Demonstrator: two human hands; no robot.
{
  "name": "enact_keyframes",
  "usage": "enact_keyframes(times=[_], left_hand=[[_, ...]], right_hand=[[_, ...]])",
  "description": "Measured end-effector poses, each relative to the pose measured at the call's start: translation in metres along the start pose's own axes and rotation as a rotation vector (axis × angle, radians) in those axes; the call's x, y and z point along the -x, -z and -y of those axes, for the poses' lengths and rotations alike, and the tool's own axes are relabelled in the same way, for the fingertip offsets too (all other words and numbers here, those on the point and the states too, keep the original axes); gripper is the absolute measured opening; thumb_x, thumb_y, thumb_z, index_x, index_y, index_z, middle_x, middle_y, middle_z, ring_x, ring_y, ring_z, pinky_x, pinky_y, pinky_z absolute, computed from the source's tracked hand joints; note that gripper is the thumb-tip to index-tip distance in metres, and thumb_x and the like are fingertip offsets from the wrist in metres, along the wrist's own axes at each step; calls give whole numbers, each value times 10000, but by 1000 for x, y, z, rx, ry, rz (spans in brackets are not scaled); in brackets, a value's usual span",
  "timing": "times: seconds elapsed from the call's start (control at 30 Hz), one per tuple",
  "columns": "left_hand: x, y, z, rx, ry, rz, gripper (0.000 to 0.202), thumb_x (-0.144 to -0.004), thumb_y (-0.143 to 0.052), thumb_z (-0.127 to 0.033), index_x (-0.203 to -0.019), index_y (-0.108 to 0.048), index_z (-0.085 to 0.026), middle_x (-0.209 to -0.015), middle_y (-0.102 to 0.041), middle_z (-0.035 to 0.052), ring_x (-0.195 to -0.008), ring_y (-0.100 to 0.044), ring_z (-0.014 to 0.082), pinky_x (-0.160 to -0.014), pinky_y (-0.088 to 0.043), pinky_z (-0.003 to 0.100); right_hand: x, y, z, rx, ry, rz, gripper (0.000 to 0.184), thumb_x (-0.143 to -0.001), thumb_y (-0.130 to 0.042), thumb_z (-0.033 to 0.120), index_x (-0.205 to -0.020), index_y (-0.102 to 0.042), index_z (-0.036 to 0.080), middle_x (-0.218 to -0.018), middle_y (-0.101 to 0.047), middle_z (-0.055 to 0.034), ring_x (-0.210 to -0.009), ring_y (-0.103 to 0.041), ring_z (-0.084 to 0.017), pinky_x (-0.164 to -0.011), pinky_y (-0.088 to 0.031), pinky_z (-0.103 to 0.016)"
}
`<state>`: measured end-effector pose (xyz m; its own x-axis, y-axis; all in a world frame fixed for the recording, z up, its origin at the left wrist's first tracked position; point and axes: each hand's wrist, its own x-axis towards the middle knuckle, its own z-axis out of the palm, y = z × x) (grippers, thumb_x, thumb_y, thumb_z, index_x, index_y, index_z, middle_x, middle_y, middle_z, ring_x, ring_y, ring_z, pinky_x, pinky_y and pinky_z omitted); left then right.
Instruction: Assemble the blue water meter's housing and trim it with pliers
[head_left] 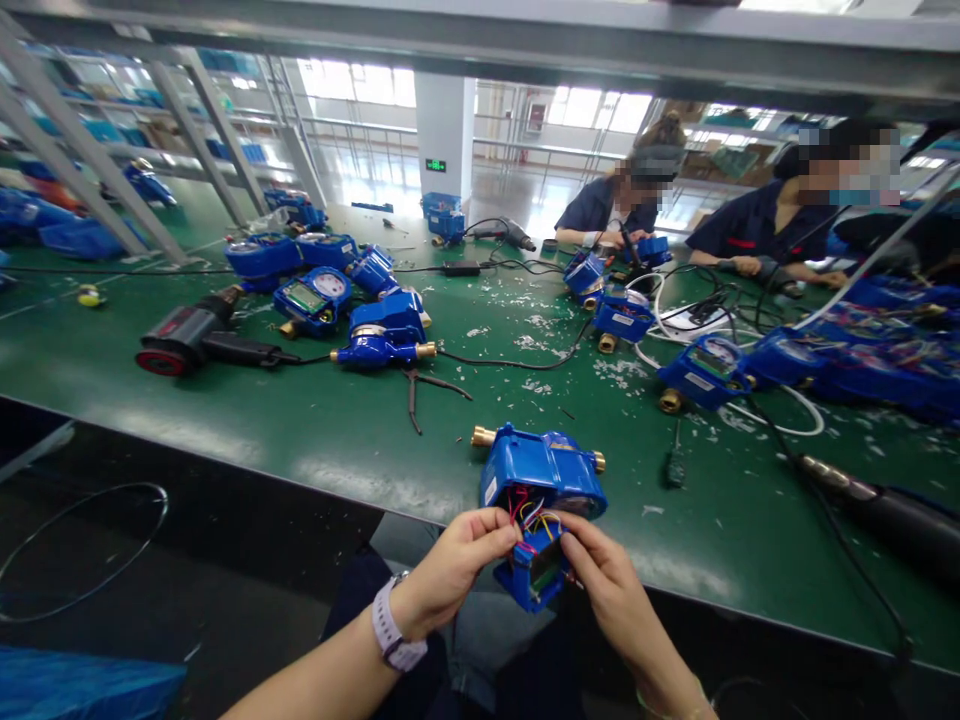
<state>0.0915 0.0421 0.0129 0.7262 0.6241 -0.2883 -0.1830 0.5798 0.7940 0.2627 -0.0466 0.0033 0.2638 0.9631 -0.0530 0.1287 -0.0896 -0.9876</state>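
A blue water meter (536,460) with brass pipe ends lies at the front edge of the green table. Its blue cover box (531,580), with a green circuit board inside, hangs off the edge, joined to the body by coloured wires (534,518). At the left side of the opening, my left hand (457,560) pinches the red wires between thumb and fingertips. My right hand (604,565) grips the right side of the cover box. The fingertips of both hands are partly hidden behind the box and wires.
Several blue meters (311,295) stand at the back left, beside a heat gun (187,335). Pliers (420,390) and white scraps lie mid-table. Another heat gun (877,500) and a screwdriver (675,465) are at the right. Two people (622,200) sit opposite.
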Motion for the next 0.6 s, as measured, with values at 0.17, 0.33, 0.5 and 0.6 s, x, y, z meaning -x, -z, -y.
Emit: enact_keyframes(times=[0.17, 0.33, 0.5, 0.6], left_hand=[[-16, -3, -15, 17, -28, 68, 409, -672, -798, -477, -708, -588, -128, -665, -558, -11, -615, -443, 91, -628, -340, 209], [-41, 0, -23, 3, -57, 104, 376, -697, -786, -443, -797, -625, -118, -756, -609, 15, -699, -506, 106, -711, -389, 219], [-70, 5, -20, -251, -241, 129, 330, -658, -815, -353, -820, -632, -132, -818, -628, 20, -801, -557, 148, -793, -415, 261], [-86, 6, -19, -464, -350, 95, 263, -709, -752, -351, -785, -629, -132, -788, -628, 34, -797, -567, 177, -809, -427, 307]], right_hand=[[-28, 13, 11, 88, 126, 50, 433, -911, -545, 582, -1116, -697, 232, -1131, -662, -74, -1086, -586, -266, -958, -454, -384], [-67, 22, 8, 99, 215, 52, 414, -894, -556, 577, -1056, -716, 232, -1078, -680, -61, -1045, -604, -255, -966, -453, -385], [-98, 28, -13, 151, 260, 8, 390, -895, -505, 516, -1040, -712, 219, -1056, -685, -70, -1011, -620, -256, -959, -455, -424], [-100, 35, -18, 217, 272, -25, 377, -890, -484, 457, -1100, -688, 220, -1113, -670, -63, -1055, -607, -239, -969, -458, -400]])
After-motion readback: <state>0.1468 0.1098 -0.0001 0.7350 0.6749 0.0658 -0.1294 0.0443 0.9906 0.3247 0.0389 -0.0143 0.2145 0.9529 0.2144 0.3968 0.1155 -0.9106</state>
